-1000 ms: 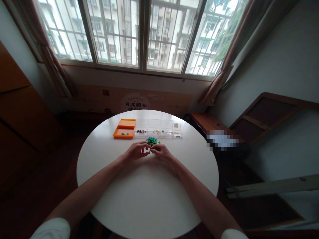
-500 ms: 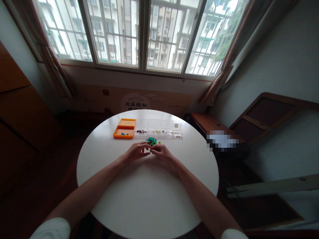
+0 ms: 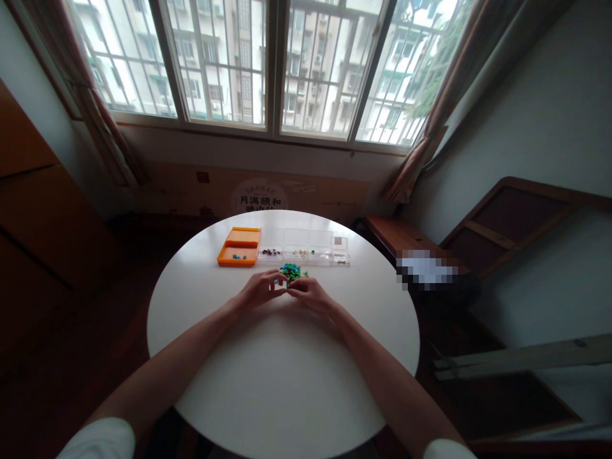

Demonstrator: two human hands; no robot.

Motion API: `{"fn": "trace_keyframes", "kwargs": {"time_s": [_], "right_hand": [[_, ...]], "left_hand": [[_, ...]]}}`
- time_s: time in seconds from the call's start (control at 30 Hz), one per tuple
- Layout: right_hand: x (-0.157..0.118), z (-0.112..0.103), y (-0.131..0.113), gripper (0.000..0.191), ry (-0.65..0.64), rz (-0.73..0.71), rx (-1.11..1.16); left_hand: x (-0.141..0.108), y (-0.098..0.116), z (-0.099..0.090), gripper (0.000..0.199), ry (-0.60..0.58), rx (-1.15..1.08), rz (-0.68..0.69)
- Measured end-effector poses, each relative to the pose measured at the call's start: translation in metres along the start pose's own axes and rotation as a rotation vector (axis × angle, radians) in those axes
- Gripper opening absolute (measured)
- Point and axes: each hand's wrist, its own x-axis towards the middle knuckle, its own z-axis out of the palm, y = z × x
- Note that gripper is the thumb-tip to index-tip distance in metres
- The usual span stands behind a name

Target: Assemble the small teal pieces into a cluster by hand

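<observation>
- Pinching, apparently, a small green piece (image 3: 287,286) at frame centre: right hand (image 3: 312,295).
- Left hand (image 3: 258,290) alongside, fingers parted.
- Mixed heap (image 3: 290,271), loose on table (image 3: 287,376), just beyond; seemingly the larger share.
- Already boxed: blue bits (image 3: 238,257), orange box (image 3: 222,262); dark and pale bits, clear boxes (image 3: 326,259).

Left hand (image 3: 261,288) and right hand (image 3: 310,293) close together, colourful small pieces (image 3: 290,272) just beyond them, orange box (image 3: 236,255) farther beyond left hand.
</observation>
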Motion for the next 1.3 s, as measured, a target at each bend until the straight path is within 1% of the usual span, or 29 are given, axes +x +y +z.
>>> {"fn": "trace_keyframes", "kwargs": {"time_s": [0.27, 0.83, 1.07, 1.3], "right_hand": [[0.0009, 0.0001, 0.0013, 0.024, 0.011, -0.009, -0.003], [0.0022, -0.001, 0.0032, 0.022, 0.027, -0.012, -0.02], [0.0028, -0.0015, 0.0048, 0.022, 0.055, -0.027, -0.05], [0.003, -0.0034, 0.0044, 0.023, 0.076, -0.005, -0.037]], "left_hand": [[-0.0008, -0.0049, 0.0023, 0.021, 0.028, -0.012, 0.023], [-0.0004, -0.0084, 0.0052, 0.018, -0.002, -0.051, 0.048], [-0.0005, -0.0052, 0.0039, 0.018, -0.013, -0.062, 0.061], [-0.0008, -0.0044, 0.0033, 0.02, -0.022, -0.048, 0.067]]}}
